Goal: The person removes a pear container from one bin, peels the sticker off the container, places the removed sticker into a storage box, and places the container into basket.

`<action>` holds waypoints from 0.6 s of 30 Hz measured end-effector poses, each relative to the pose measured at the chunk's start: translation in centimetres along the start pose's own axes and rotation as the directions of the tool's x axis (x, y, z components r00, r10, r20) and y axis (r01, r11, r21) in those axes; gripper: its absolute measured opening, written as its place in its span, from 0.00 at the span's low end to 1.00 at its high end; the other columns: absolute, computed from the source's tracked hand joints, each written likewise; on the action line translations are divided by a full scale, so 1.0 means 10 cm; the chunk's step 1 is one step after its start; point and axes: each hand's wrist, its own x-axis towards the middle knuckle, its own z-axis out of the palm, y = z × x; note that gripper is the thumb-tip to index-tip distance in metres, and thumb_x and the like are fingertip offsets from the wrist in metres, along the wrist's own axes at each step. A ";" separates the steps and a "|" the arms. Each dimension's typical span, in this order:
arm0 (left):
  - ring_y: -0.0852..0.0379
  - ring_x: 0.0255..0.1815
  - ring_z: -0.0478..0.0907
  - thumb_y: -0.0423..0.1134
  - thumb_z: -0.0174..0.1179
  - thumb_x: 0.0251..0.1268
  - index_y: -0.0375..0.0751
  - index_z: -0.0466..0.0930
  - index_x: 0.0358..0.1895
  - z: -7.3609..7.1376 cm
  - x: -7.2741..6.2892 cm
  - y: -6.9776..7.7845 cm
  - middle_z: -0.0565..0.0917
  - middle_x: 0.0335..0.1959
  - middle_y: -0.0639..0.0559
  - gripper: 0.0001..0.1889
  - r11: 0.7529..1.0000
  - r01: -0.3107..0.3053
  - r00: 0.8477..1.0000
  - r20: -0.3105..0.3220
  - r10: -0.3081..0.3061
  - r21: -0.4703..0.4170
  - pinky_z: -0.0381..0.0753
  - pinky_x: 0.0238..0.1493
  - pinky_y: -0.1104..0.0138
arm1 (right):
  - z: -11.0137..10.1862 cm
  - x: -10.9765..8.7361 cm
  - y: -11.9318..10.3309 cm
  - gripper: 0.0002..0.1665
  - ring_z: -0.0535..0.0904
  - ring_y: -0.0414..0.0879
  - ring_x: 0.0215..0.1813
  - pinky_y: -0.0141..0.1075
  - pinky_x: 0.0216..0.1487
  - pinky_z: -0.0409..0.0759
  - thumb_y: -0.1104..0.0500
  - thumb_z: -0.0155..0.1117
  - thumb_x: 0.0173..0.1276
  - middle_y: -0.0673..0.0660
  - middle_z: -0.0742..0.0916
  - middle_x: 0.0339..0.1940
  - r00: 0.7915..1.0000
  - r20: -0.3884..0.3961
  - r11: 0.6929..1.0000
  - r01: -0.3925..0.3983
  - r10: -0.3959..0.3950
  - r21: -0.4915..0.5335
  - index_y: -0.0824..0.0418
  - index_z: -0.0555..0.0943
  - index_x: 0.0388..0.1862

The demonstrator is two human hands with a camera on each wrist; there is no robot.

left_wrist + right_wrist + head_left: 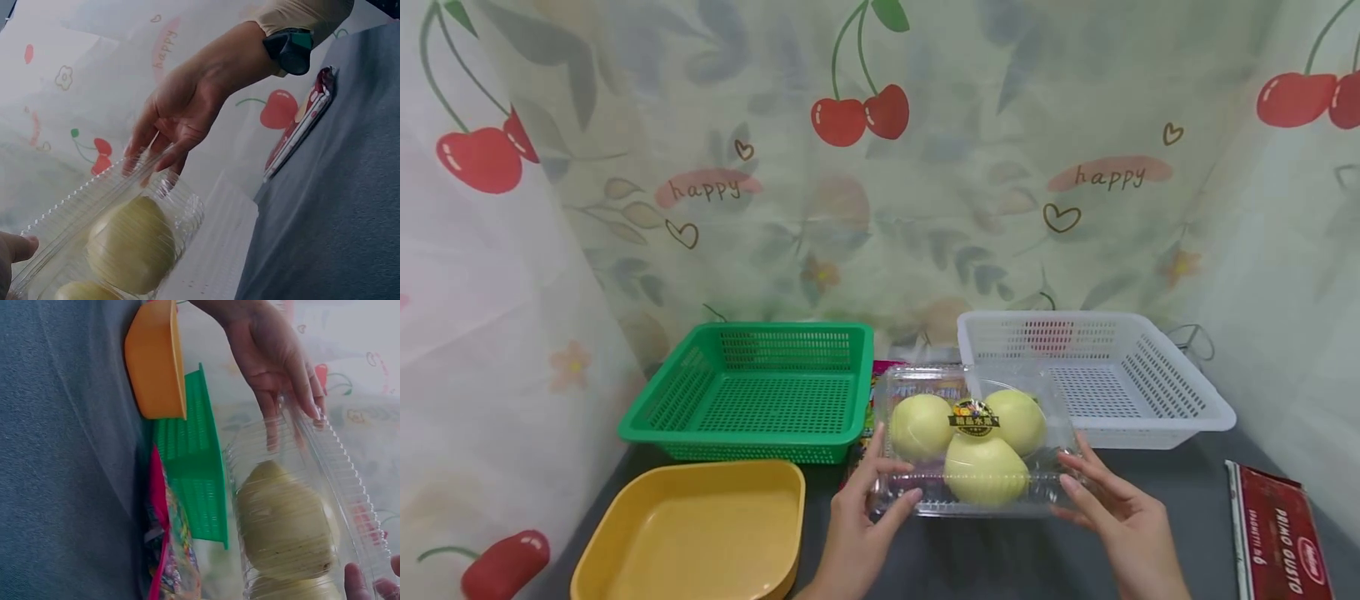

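Observation:
A clear plastic clamshell box [925,492] hangs above the dark table, between my two hands in the head view. Inside are three round, pale yellow-green fruits [987,471], and a black and gold label [974,418] sits on the lid. My left hand [859,504] grips the box's left end, thumb on the near side. At the opposite end, my right hand [1123,508] holds the right edge between thumb and fingers. The left wrist view shows the right hand [187,103] on the clear rim; the right wrist view shows the left hand [272,353] there too.
Behind the box stand a green basket [850,417] on the left and a white basket [1195,408] on the right. A yellow tub [700,533] is at front left. Colourful packaging [165,537] lies behind the box, and a red spaghetti pack [1281,533] lies far right.

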 end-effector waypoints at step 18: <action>0.34 0.68 0.58 0.36 0.65 0.55 0.46 0.79 0.40 -0.12 -0.33 0.06 0.60 0.71 0.39 0.09 1.000 -0.013 0.997 -0.078 0.015 0.025 0.64 0.59 0.48 | 0.09 -0.24 0.18 0.28 0.71 0.17 0.51 0.40 0.34 0.84 0.59 0.67 0.60 0.55 0.66 0.71 0.998 -0.052 0.999 0.028 -0.029 -0.026 0.71 0.75 0.57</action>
